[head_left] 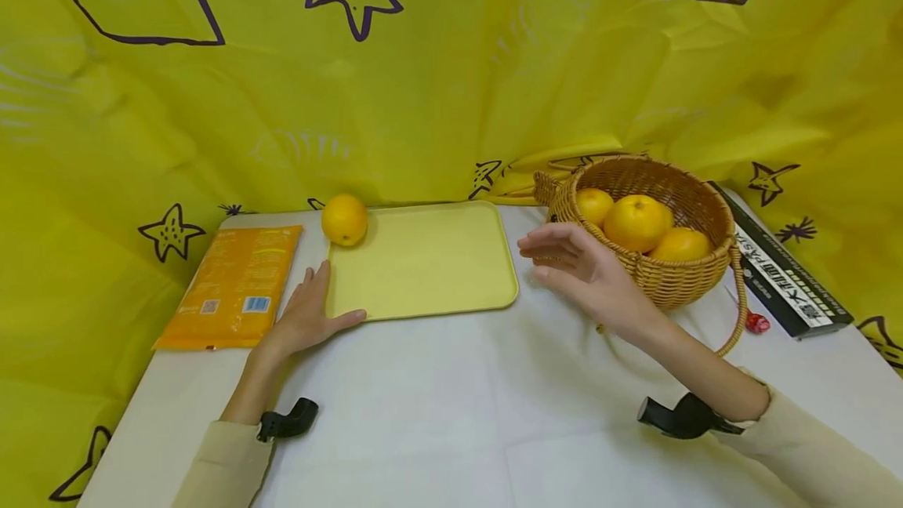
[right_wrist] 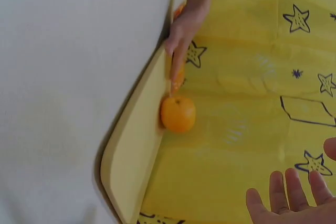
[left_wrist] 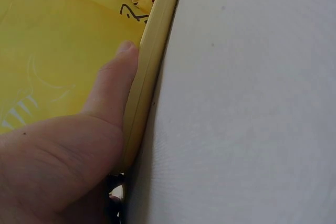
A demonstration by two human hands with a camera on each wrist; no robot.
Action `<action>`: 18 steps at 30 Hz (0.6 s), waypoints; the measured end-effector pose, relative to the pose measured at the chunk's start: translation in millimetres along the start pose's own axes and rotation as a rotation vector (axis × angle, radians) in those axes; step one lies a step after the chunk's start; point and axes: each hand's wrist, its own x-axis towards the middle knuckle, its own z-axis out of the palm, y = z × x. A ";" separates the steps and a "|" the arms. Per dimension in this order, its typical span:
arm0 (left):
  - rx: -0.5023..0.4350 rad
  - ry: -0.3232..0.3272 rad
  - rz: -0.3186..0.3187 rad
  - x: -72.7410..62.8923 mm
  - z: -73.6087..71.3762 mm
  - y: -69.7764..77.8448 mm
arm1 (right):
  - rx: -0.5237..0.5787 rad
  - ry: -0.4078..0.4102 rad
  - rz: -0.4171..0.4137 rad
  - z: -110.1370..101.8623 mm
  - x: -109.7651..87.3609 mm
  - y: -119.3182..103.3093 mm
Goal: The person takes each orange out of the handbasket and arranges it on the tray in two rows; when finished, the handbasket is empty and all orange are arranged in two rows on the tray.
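My left hand (head_left: 306, 316) rests at the near left corner of a pale yellow tray (head_left: 430, 261), fingers along its left side and thumb on the near rim. In the left wrist view the thumb (left_wrist: 113, 85) lies against the tray's edge (left_wrist: 149, 72). An orange (head_left: 344, 219) sits at the tray's far left corner. My right hand (head_left: 589, 273) hovers between the tray and a wicker basket (head_left: 677, 288), its fingers loosely bent around nothing. Several more oranges (head_left: 637, 223) lie inside the basket. The right wrist view shows that hand's spread fingertips (right_wrist: 278, 192).
An orange packet (head_left: 236, 288) lies left of the tray. Right of the basket are a black pasta box (head_left: 783, 265) and a red-wrapped lollipop (head_left: 758, 323). The basket's handle (head_left: 737, 312) hangs down its right side. A yellow patterned cloth (head_left: 423, 100) rises behind the white table (head_left: 423, 414).
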 end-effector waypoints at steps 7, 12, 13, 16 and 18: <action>-0.004 -0.003 0.018 2.6 1.3 1.4 | -0.015 0.058 0.061 -24.3 -0.5 -5.8; 0.004 -0.010 0.019 2.0 1.5 1.8 | -0.012 0.073 0.091 -35.0 0.9 -4.8; 0.005 -0.010 0.020 1.7 1.3 1.8 | -0.007 0.073 0.093 -36.5 1.2 -4.8; 0.007 -0.005 0.025 0.9 0.3 1.9 | 0.014 0.078 0.088 -42.1 2.5 -6.8; 0.005 -0.003 0.028 0.0 -0.4 2.7 | 0.028 0.093 0.080 -48.0 4.0 -10.0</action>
